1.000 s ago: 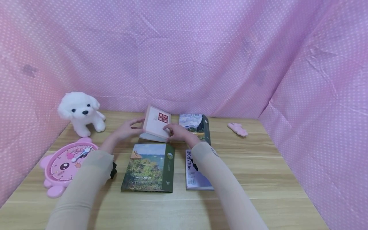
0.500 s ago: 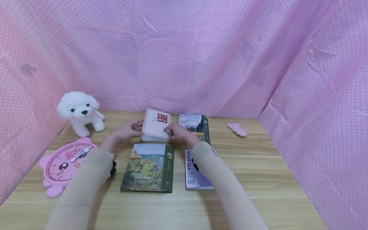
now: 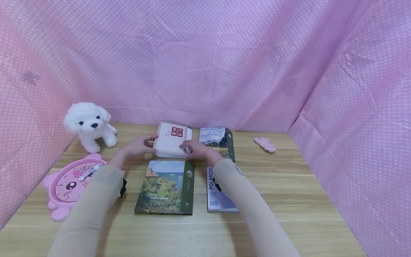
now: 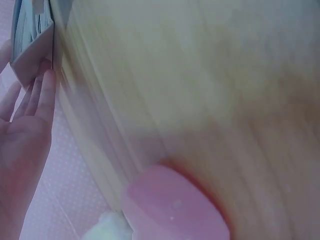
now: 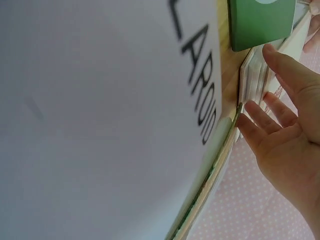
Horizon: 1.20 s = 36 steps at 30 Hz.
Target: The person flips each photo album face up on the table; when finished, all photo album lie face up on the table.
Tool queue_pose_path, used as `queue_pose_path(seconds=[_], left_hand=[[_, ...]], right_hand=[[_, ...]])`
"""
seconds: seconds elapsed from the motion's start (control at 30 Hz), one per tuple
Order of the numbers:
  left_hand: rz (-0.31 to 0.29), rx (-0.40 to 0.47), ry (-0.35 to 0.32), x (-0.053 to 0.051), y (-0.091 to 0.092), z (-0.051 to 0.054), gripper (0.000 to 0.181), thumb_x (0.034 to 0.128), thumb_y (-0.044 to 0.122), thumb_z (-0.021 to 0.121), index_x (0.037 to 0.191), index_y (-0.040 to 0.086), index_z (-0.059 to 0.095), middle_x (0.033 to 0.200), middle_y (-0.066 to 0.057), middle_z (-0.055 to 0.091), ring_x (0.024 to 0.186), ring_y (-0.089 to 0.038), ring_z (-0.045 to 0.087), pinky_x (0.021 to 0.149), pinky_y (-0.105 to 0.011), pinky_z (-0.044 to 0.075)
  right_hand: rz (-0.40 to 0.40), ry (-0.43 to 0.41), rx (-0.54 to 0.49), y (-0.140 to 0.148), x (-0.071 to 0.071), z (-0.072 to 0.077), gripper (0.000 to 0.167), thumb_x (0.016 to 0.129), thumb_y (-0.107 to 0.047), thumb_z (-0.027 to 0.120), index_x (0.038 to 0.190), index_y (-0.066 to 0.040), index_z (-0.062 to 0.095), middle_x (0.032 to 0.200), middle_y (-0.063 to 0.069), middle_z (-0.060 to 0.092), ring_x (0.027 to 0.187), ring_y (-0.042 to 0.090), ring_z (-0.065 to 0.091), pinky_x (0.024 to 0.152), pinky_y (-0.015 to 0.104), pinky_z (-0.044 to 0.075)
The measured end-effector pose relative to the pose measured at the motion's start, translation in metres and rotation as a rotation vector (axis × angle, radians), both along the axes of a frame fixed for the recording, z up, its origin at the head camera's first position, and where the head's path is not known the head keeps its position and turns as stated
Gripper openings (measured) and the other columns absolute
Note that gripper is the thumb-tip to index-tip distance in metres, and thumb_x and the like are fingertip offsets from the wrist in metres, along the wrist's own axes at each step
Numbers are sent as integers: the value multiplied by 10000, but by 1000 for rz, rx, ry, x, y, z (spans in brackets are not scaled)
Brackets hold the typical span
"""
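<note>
We've got the pink book (image 3: 168, 139) scooted slightly left since a moment ago, just beyond the photo album (image 3: 163, 187); left hand (image 3: 137, 146) touches its spine, fingers straight, right hand (image 3: 199, 149) loosely spread opposite.

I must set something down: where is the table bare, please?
The table's right side, nearer than the pink object; also the front strip between the sleeves, in front of the seaside album. Crowded: back middle, where left hand and right hand touch the book.
</note>
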<state>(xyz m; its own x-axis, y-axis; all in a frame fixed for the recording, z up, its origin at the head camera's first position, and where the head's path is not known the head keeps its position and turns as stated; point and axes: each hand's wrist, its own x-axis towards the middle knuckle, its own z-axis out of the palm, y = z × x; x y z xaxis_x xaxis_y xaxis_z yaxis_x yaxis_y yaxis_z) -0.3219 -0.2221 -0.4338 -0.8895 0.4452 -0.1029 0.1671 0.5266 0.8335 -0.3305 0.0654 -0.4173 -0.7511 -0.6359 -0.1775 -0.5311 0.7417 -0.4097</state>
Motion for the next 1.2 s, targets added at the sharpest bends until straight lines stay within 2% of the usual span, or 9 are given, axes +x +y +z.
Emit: queue_pose_path(seconds=[0.13,0.27,0.53,0.63,0.77,0.93,1.03,1.2], left_hand=[[-2,-42,25,-2,-2,0,841,817,233,720,1486,46,245,1449,-263,351,1290,-423,397,1083,-550,299],[-15,-103,71,-3,-4,0,860,803,264,734,1469,0,259,1415,-290,381,1268,-439,410,1083,-568,281],[-12,-177,91,-2,-5,2,827,820,278,720,1458,-10,280,1403,-298,393,1275,-446,397,1093,-576,254],[-7,-195,94,-1,-3,6,825,835,308,705,1463,-7,271,1459,-300,301,1321,-478,305,1092,-603,220],[15,-213,94,1,1,12,858,832,349,705,1487,43,242,1516,-278,187,1368,-485,188,1096,-628,168],[4,-245,157,0,12,19,862,838,342,703,1502,86,217,1513,-273,209,1351,-476,251,1080,-635,214],[-5,-249,196,2,22,27,859,843,342,699,1506,100,210,1508,-268,230,1311,-481,322,1052,-645,264],[-4,-253,213,7,42,41,880,832,378,705,1507,104,212,1520,-233,235,1343,-450,292,1074,-619,255]], right_hand=[[5,-37,2,-2,-1,-2,579,869,-186,682,1403,-199,459,1556,22,247,1418,225,245,1156,379,237],[27,-27,22,-3,-1,-4,575,882,-201,668,1413,-211,447,1563,12,227,1425,214,230,1158,368,233],[13,-53,12,0,5,7,607,883,-219,670,1434,-211,415,1558,28,243,1418,221,247,1151,371,255],[2,-51,-2,3,6,12,652,873,-222,683,1451,-211,383,1540,32,287,1364,222,349,1119,365,320],[2,-16,-18,9,6,20,681,872,-229,683,1466,-220,351,1517,15,332,1336,218,391,1101,373,347],[-29,-6,-120,22,8,33,684,871,-223,682,1468,-211,347,1514,23,338,1383,224,319,1128,405,297],[-43,17,-169,35,10,39,701,868,-269,688,1472,-234,334,1519,8,328,1394,210,297,1135,398,283],[-73,70,-206,56,11,39,746,842,-369,703,1474,-292,314,1522,-14,322,1399,203,289,1139,408,272]])
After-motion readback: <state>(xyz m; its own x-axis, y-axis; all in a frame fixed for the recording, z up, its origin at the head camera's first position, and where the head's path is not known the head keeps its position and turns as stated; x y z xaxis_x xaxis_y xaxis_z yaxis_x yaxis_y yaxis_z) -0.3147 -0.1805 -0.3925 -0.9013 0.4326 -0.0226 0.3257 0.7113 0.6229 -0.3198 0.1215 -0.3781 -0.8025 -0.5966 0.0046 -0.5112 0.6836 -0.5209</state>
